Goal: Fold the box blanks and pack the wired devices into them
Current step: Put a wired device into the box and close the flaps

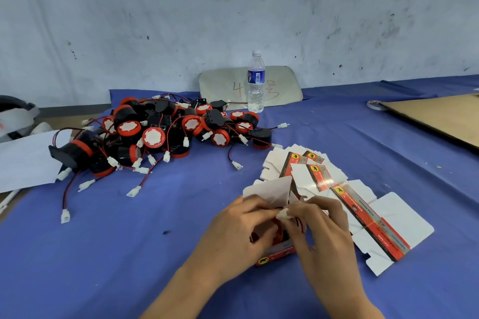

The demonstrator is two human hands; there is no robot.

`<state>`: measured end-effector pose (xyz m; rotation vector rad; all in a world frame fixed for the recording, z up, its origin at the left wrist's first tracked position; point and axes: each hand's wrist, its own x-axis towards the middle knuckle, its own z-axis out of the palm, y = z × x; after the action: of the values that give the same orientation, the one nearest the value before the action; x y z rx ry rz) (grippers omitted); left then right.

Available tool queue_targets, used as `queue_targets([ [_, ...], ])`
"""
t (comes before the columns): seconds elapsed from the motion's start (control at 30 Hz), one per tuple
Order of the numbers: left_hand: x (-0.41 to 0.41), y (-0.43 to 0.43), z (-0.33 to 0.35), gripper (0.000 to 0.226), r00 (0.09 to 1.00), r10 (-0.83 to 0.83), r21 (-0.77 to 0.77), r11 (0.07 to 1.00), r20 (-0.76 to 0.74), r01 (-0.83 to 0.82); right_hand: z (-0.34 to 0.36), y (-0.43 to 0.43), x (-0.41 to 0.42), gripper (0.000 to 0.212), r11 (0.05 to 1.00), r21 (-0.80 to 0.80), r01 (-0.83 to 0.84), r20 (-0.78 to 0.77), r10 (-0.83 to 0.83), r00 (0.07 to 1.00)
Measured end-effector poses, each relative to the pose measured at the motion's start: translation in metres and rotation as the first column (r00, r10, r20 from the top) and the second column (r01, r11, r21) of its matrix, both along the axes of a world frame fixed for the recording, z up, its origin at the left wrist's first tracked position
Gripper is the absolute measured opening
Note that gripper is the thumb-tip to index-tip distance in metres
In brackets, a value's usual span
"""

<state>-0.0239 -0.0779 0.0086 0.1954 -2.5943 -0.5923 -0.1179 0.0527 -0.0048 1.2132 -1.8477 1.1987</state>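
left hand (241, 225) gripping folded box (276, 254), right hand (321, 225) pinching connector (283, 214) (white) above it

The hands (285, 225) hide most of the box's (276, 254) contents.

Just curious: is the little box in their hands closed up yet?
Still open: the box has its white lid flap standing up while both hands tuck a white connector inside.

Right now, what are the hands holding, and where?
The left hand grips the folded box by its side. The right hand pinches a white plug over its opening.
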Motion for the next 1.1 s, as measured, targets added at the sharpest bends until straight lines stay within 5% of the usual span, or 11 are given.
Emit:
queue_targets([
  [0.4,0.001,0.0,-0.001,0.03,0.999,-0.03,0.006,1.0,0.011,0.03,0.0,0.003,-0.001,0.019,0.997,-0.073,0.009,0.291,0.013,0.957],
  [0.53,-0.001,0.0,0.001,0.035,0.992,-0.126,0.087,0.988,-0.014,0.127,0.002,0.0,-0.003,0.006,0.999,-0.033,0.029,0.137,-0.024,0.99],
  [0.7,0.0,0.0,0.0,0.029,0.99,-0.138,0.075,0.987,-0.025,0.14,-0.002,-0.006,-0.008,0.019,0.985,0.103,0.141,-0.088,-0.132,0.987],
  [0.9,-0.001,0.003,-0.001,0.027,0.997,-0.073,0.098,0.992,-0.02,0.075,0.002,-0.001,-0.008,0.015,0.969,0.16,0.188,-0.109,-0.172,0.979],
  [1.1,-0.001,0.004,-0.003,0.035,0.997,-0.047,0.069,0.996,-0.064,0.051,0.016,0.014,-0.013,0.016,0.909,0.405,0.093,-0.083,-0.065,0.994],
])
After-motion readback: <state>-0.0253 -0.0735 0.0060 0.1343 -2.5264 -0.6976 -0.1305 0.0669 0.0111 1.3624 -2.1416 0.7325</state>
